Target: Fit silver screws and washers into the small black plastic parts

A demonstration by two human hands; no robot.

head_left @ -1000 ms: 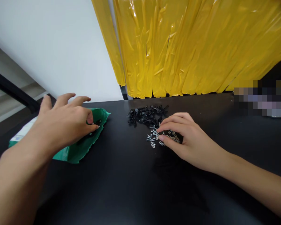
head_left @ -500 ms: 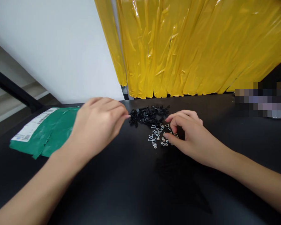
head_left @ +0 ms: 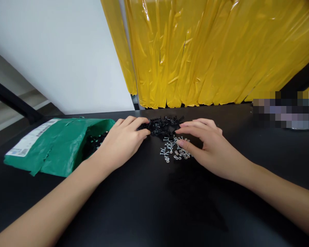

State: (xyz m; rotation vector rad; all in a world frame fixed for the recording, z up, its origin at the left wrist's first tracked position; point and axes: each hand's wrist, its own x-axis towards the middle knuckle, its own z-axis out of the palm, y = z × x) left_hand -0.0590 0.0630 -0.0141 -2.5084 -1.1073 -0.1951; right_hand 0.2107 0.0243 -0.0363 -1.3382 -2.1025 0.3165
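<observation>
A pile of small black plastic parts [head_left: 162,125] lies on the black table. My left hand [head_left: 127,137] is at its left edge, thumb and forefinger apart with a few black parts between them. My right hand [head_left: 208,144] hovers at the right side of the pile, thumb spread from the fingers and no part visible in its grasp. Just in front of the pile are loose silver screws [head_left: 167,148], with small pale washers [head_left: 185,153] beside them, partly covered by my right hand.
Left of my left hand lies an open green plastic mailer bag [head_left: 59,147] with a white label; dark pieces show in its mouth. Yellow plastic strips [head_left: 195,61] and a white panel [head_left: 64,55] stand behind the table [head_left: 134,206]. A blurred-out patch covers the far right.
My left hand has lowered and moved right to the black pile, its pinched fingers now apart. The bag's mouth has come into sight. My right hand's fingers have straightened a little.
</observation>
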